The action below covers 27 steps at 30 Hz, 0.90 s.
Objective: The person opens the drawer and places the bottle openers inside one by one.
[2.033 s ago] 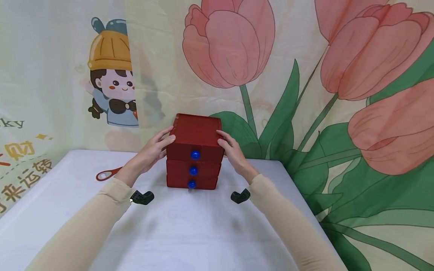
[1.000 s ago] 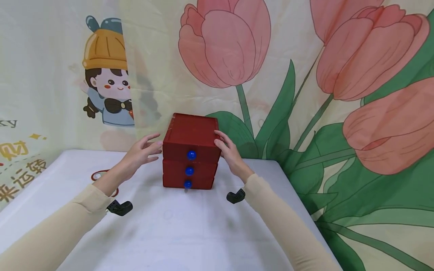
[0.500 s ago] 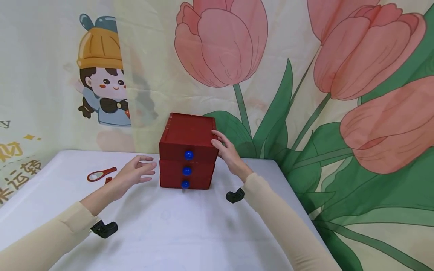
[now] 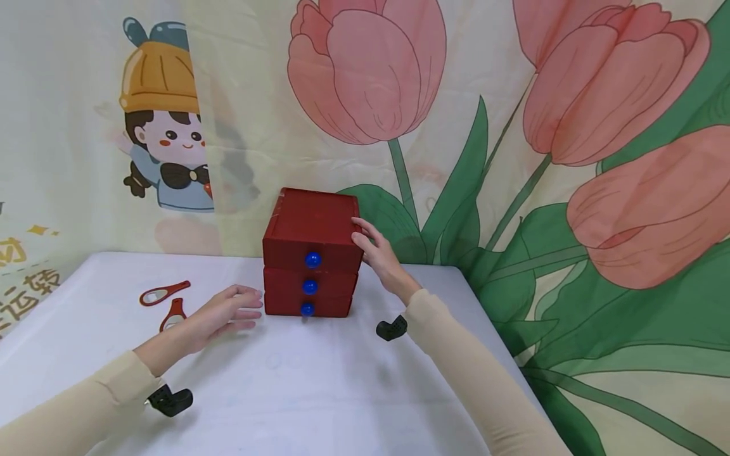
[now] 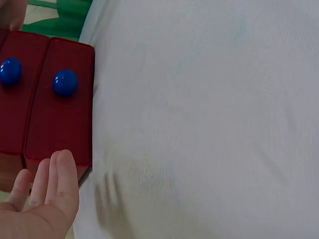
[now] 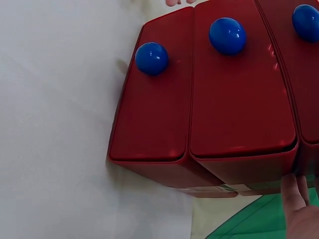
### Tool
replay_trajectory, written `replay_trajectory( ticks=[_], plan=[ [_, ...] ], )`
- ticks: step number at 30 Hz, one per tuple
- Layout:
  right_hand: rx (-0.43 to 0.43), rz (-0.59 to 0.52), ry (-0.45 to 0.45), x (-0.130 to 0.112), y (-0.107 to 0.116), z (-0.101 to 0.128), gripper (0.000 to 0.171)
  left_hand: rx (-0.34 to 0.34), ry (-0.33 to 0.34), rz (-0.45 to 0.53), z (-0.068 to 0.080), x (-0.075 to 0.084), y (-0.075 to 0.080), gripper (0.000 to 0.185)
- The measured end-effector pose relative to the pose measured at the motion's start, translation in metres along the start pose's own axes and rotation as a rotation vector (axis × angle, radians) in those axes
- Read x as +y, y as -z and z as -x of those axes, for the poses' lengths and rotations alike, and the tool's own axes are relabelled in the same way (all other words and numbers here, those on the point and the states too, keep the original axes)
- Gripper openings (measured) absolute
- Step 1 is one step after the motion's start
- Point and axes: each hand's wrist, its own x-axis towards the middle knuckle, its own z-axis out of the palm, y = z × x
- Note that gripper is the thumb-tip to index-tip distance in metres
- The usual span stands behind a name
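Note:
A red three-drawer box (image 4: 310,218) stands upright on the table, its drawers stacked with a round blue knob (image 4: 313,260) on each front. My right hand (image 4: 381,253) touches the box's upper right side, with extended fingers (image 6: 291,194) against that side in the right wrist view. Low at the left of the box is my left hand (image 4: 225,313), palm turned toward it and fingers spread out straight. In the left wrist view, the left fingertips (image 5: 65,159) overlap the lower corner of the bottom drawer (image 5: 62,119). Nothing is held in either hand.
Two red handheld things with an oval opening at one end lie left of the box: one farther back (image 4: 162,293), the other (image 4: 173,313) partly behind my left hand. A white cloth covers the table (image 4: 319,392). Behind hangs a tulip-printed backdrop (image 4: 388,69).
My left hand has let go of the box's upper left side and moved left and down to its lower left. The right hand stays at the upper right side. Both red handheld things have come into view.

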Motion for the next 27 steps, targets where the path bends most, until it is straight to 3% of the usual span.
replay_trajectory(
  ticks=[5,10,18,27],
  plan=[
    [0.012,0.011,0.000,0.001,0.001,0.001,0.052,-0.083,0.075,0.097,-0.003,-0.002,-0.009,0.076],
    [0.005,-0.002,0.001,-0.001,-0.002,0.001,0.052,-0.134,0.098,0.174,-0.007,-0.006,-0.017,0.079],
    [-0.014,-0.016,-0.012,-0.001,-0.005,0.000,0.051,-0.157,0.119,0.241,-0.016,-0.013,-0.036,0.073],
    [-0.006,-0.028,-0.005,-0.004,-0.001,0.004,0.052,-0.168,0.152,0.318,-0.028,-0.009,-0.055,0.074]
  ],
)
